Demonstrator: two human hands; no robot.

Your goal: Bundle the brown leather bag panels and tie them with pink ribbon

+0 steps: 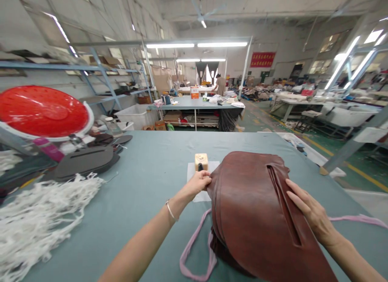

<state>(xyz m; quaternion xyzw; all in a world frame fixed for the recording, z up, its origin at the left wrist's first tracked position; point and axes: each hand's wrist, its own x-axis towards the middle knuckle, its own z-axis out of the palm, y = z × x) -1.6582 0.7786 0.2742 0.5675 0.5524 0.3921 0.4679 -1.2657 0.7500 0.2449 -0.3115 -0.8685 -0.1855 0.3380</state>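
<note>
Left hand (198, 183) pinches the edge of the brown leather stack (251, 209) beside it; right hand (309, 212) lies open, flat atop it.

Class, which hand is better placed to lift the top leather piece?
Likely the left hand: its fingers pinch the leather stack at its edge, while the right hand lies flat on top beside the slot.

The leather (257, 209) is seen to be smooth and faintly glossy, with a mottled grain. The table (136, 193) is covered in a matt grey-green sheet. The strap (194, 241) is made of soft pink cloth. The cords (39, 209) are formed of frayed white fibre. The basket (42, 110) is moulded in glossy red plastic.
</note>
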